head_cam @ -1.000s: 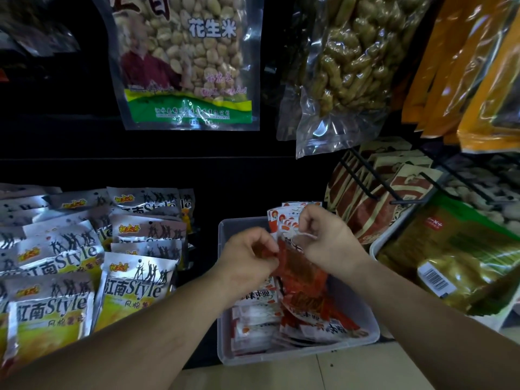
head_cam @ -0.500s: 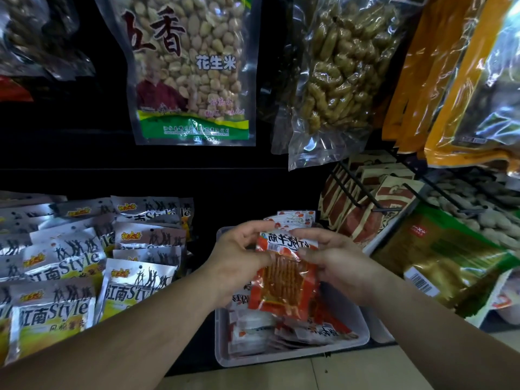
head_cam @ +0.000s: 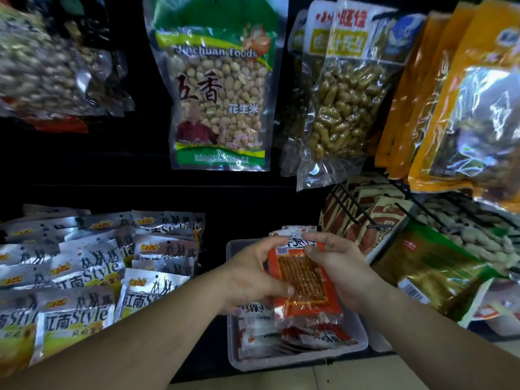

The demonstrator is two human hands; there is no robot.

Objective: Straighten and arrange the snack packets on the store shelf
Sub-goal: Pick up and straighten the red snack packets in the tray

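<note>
Nearest is the clear plastic bin (head_cam: 298,361). Loose red and white packets (head_cam: 261,333) lie flat and mixed up inside it. Just above them, both hands hold one orange snack packet (head_cam: 305,277). It stands tall, with its long side running from 6 o'clock up to 12 o'clock.

The left hand (head_cam: 250,280) grips it from 9 o'clock, thumb on the front. The right hand (head_cam: 346,274) grips it from 3 o'clock, fingers curled over the top edge. Both hands are just as near.

At 12 o'clock, just behind, a few standing packets (head_cam: 294,229) seem to line the back of the bin, but it is too blurry to be sure. I think the held packet should go there, upright and facing front.
</note>
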